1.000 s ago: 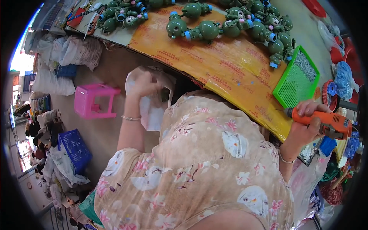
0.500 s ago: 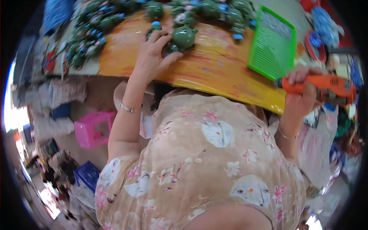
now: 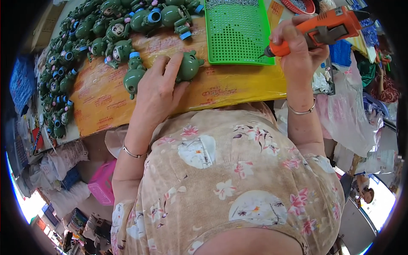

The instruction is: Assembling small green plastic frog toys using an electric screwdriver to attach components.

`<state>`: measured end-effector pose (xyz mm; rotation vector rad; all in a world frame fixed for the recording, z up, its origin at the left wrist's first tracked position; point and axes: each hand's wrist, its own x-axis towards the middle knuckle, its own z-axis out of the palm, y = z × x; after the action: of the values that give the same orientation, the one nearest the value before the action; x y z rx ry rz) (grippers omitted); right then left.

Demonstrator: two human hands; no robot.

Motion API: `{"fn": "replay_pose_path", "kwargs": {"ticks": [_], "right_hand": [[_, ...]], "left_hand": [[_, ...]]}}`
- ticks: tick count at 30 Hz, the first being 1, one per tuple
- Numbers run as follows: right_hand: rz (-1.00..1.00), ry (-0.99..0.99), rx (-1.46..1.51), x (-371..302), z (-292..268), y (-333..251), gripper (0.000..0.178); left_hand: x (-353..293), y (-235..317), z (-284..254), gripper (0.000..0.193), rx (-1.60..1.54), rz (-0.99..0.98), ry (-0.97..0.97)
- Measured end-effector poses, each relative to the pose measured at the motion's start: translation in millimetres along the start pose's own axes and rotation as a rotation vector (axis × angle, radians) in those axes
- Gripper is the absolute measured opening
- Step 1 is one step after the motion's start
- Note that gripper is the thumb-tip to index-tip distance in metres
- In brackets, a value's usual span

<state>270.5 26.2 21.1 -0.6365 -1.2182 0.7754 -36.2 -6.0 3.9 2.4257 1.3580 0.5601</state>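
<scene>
My left hand [image 3: 160, 87] lies over a dark green toy figure [image 3: 190, 67] on the table, fingers bent round it. A round green part shows right of the fingers, and another green part with a blue end [image 3: 134, 76] lies to their left; my hand hides whether they join. My right hand [image 3: 297, 49] is closed round an orange electric screwdriver [image 3: 321, 32], raised at the right. Its dark bit points down and left, over the lower right corner of a green perforated tray [image 3: 241, 63]. Small metal screws [image 3: 231, 3] lie at the tray's far end.
Many similar green toy figures [image 3: 100, 27] with blue ends crowd the far and left side of the table. Orange-yellow sheeting [image 3: 100, 100] covers the tabletop. A red basket [image 3: 295, 7] stands beyond the tray. A pink stool [image 3: 102, 182] is below on the left.
The view has shifted, showing more of the toys and tray. My right hand has brought the screwdriver up and inward, bit now tilted down by the tray. My left hand stays on a toy.
</scene>
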Motion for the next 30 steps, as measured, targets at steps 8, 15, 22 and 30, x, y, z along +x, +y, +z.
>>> {"fn": "replay_pose_path", "kwargs": {"ticks": [8,15,22,30], "right_hand": [[0.016,-0.072,0.006,-6.0,4.4,1.9,0.023],[0.022,-0.066,-0.006,-11.5,6.7,1.5,0.024],[0.045,-0.013,-0.020,-16.5,8.7,3.3,0.024],[-0.004,-0.062,-0.038,-5.8,9.0,-2.6,0.024]], "left_hand": [[5.5,15.1,1.2,0.072,-0.247,0.027,-0.103],[2.9,22.4,1.2,0.073,-0.275,0.000,-0.141],[7.0,21.2,-1.1,0.076,-0.363,0.173,-0.235],[17.4,35.7,25.1,0.061,-0.175,0.209,-0.081]]}}
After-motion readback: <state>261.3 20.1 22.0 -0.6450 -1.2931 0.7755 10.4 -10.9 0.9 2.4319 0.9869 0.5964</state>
